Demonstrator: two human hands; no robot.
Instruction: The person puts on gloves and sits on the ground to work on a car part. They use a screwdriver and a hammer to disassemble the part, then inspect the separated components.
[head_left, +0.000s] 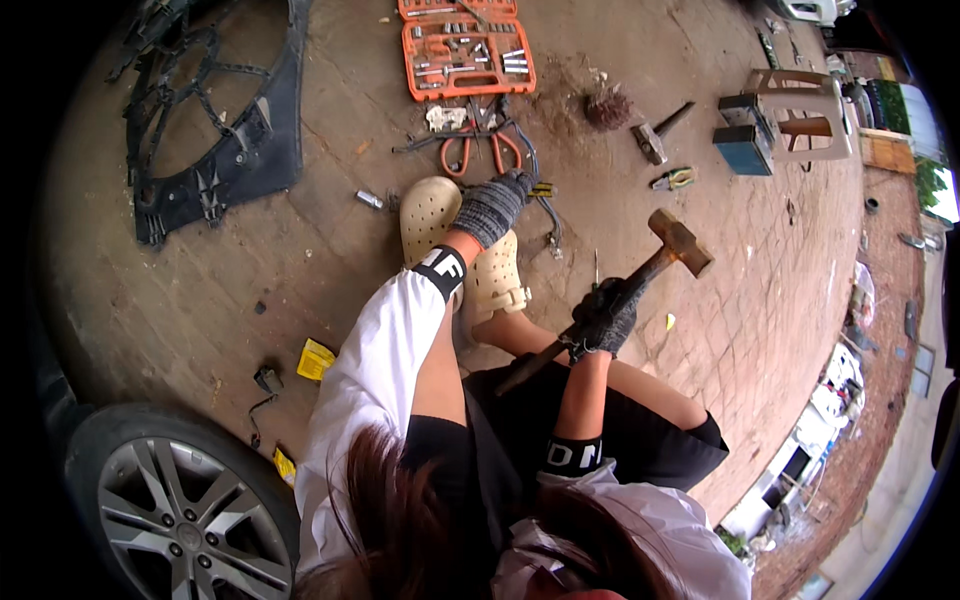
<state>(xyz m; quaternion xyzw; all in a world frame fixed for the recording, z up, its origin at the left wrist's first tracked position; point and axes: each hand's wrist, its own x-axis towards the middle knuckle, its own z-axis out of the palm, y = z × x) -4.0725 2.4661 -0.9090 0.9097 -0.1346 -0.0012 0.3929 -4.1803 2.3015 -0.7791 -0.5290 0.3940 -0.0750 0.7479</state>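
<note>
My right hand, in a dark grey knit glove, grips the wooden handle of a sledgehammer. Its rusty head is raised to the upper right of the hand, and the handle's end reaches down over my lap. My left hand, in a grey knit glove, is closed just above my beige clogs. What its fingers hold is hidden. Dark cables lie right beside it, along with a small yellow-and-black piece. Just beyond the left hand, red-handled pliers rest on the ground.
An orange socket set case lies open ahead. To the right are a smaller hammer, yellow-green pliers, a rusty wire tangle, a blue-grey metal block and a beige stool. A black car panel and wheel are left.
</note>
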